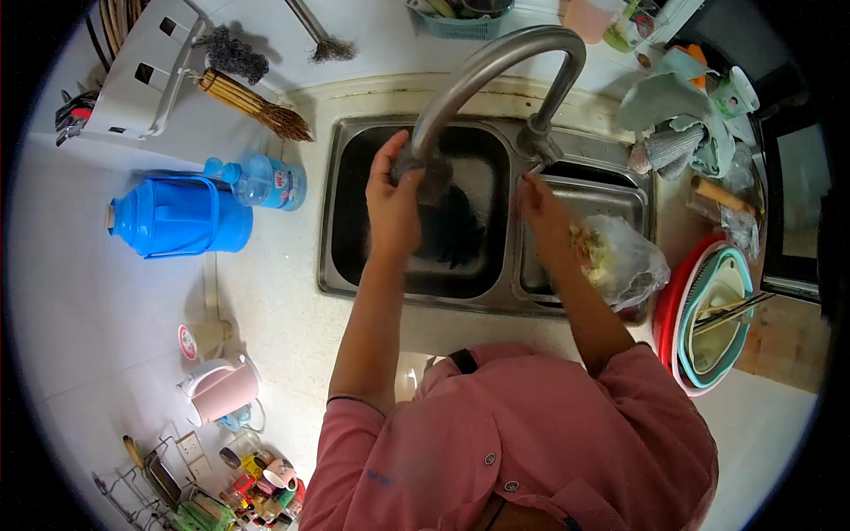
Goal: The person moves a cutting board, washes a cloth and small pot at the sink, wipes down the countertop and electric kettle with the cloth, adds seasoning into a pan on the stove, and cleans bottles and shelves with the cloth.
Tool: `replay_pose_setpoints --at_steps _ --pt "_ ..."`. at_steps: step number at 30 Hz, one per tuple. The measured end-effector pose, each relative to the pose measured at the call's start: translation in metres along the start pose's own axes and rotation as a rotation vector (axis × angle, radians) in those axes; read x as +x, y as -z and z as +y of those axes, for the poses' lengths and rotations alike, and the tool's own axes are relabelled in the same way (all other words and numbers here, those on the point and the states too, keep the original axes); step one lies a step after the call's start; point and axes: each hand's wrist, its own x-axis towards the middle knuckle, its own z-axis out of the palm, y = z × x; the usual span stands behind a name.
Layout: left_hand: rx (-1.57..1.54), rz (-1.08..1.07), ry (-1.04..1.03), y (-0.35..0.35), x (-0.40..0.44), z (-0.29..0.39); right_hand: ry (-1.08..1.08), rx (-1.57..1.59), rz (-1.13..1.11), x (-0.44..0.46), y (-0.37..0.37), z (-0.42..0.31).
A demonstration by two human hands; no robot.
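Note:
My left hand (394,199) is over the left basin of the steel double sink (485,257). Its fingers curl round a clear, roundish object (431,177) under the end of the curved faucet (469,66); what that object is I cannot make out. Beside the faucet's base, my right hand (543,215) has its fingertips close to the small lever (536,168). Those fingers are partly blurred, and whether they touch the lever is unclear. A dark shape lies at the bottom of the left basin. In the right basin, a clear plastic bag (624,261) sits with food scraps.
A blue thermos (181,215) and a clear bottle (274,183) stand left of the sink. Stacked red and teal basins (686,310) are at the right. Brushes hang behind; a pink kettle (226,392) sits lower left. Cloths (673,102) lie back right.

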Motion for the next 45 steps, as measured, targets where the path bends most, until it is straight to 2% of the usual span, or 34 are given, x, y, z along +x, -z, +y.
replay_pose_setpoints --at_steps 3,6,9,12,13,16,17,20,22,24,25,28,29,32,33,36,37,40,43,45 --pt "-0.026 0.025 0.057 -0.01 -0.031 -0.01 -0.592 0.796 -0.175 -0.028 -0.044 -0.042" --pt "0.053 -0.007 0.061 -0.016 -0.064 -0.037 -0.635 1.323 -0.479 -0.007 -0.073 -0.017" --pt "0.192 0.048 -0.002 -0.006 -0.073 -0.075 -0.748 1.186 -0.487 0.001 -0.091 0.016" --pt "0.746 0.165 -0.169 0.032 -0.044 -0.093 -0.786 1.283 -0.4 -0.034 -0.103 -0.012" --pt "0.61 0.23 -0.004 0.037 -0.038 -0.1 -0.923 1.162 -0.327 -0.042 -0.107 -0.024" --pt "0.419 0.048 0.164 0.035 -0.059 -0.115 -0.956 1.009 -0.165 -0.027 -0.113 -0.032" --pt "0.51 0.035 -0.046 0.028 -0.066 -0.127 -0.772 1.217 -0.455 -0.002 -0.116 0.036" --pt "0.705 0.084 -0.163 0.004 -0.077 -0.103 -0.906 1.301 -0.238 -0.009 -0.137 0.047" --pt "0.731 0.156 -0.127 0.025 -0.051 -0.122 -0.662 1.866 -0.57 -0.035 -0.162 0.062" --pt "0.875 0.233 -0.059 0.056 -0.03 -0.124 -0.762 1.071 -0.471 -0.052 -0.125 -0.031" --pt "0.686 0.172 -0.026 0.058 -0.034 -0.114 -0.812 1.193 -0.524 -0.043 -0.121 -0.031" --pt "0.913 -0.183 -0.36 0.038 -0.065 -0.104 -0.71 1.19 -0.292 -0.028 -0.115 -0.046" --pt "0.89 -0.176 -0.381 0.022 -0.075 -0.085 -0.802 1.102 -0.276 -0.025 -0.118 -0.049" --pt "1.03 -0.149 -0.343 0.038 -0.059 -0.094 -0.7 1.252 -0.645 -0.015 -0.133 0.033" --pt "1.189 -0.172 -0.474 0.05 -0.05 -0.093 -0.862 1.336 -0.617 -0.02 -0.127 0.002" --pt "1.305 -0.331 -0.676 0.065 -0.045 -0.073 -1.017 1.106 -0.443 -0.022 -0.115 -0.059" --pt "1.234 -0.385 -0.697 0.068 -0.043 -0.072 -1.04 1.122 -0.433 -0.02 -0.117 -0.059" --pt "0.973 -0.352 -0.737 0.066 -0.037 -0.078 -1.092 1.156 -0.425 -0.016 -0.124 -0.055" --pt "0.831 -0.238 -0.7 0.057 -0.038 -0.084 -1.091 1.148 -0.446 -0.009 -0.132 -0.036" --pt "0.919 -0.241 -0.826 0.057 -0.034 -0.085 -1.034 1.164 -0.411 -0.01 -0.137 -0.032"
